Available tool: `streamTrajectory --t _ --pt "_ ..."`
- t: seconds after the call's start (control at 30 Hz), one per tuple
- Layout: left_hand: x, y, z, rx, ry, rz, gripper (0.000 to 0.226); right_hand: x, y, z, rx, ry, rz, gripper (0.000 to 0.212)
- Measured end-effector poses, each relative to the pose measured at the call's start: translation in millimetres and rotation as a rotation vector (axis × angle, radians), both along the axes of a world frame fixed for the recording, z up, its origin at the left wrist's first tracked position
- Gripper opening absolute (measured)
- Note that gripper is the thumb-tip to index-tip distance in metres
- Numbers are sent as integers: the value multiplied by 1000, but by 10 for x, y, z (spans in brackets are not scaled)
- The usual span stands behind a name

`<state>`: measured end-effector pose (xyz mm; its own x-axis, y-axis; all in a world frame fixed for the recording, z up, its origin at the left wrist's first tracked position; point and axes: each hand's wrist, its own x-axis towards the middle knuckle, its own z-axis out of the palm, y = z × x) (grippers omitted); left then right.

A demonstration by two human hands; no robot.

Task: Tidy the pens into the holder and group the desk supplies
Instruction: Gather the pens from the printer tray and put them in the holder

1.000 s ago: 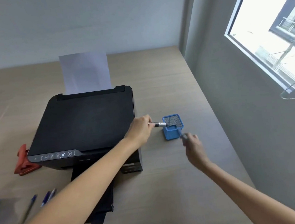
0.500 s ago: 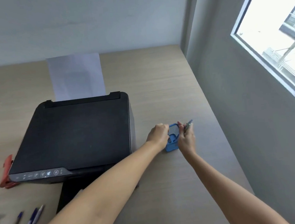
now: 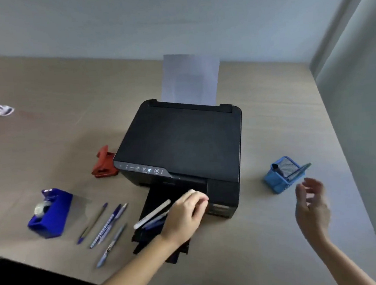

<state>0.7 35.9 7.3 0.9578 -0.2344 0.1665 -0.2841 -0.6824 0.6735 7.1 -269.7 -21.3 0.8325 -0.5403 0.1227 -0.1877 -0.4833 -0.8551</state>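
Both hands have left the holder [image 3: 284, 175] since a moment ago, and the view has swung left. Far left on the desk [image 3: 58, 130] sits a blue tape dispenser [image 3: 51, 212], then loose pens [image 3: 106, 225] lying side by side, likely waiting their turn. The left hand [image 3: 183, 214] is closed around a white pen [image 3: 152, 213] over the printer [image 3: 182, 142] tray. The blue mesh holder already leans two pens. The right hand [image 3: 311, 204] hovers open beside it, empty.
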Motion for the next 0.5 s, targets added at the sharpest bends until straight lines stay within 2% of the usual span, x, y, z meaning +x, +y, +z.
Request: streamTrajectory --t 0.07,0.13,0.17,0.23,0.3,0.4,0.5 --pt "-25 520 -181 82 39 163 7 -243 276 -129 -113 35 213 5" --pt "61 909 -353 164 123 267 8 -403 568 -266 -230 63 445 20" --pt "107 1072 -413 197 179 282 9 -458 765 -295 -259 80 559 20" --pt "199 1259 -501 287 318 236 17 -494 1166 -270 -311 96 774 10" --pt "253 1345 -565 371 437 134 25 -448 1543 -280 -373 112 936 13" --pt "267 1409 -621 423 453 26 23 -322 2045 -360 -493 164 1005 22" --pt "246 1441 -623 524 386 28 23 -206 2378 -424 -627 243 932 33"
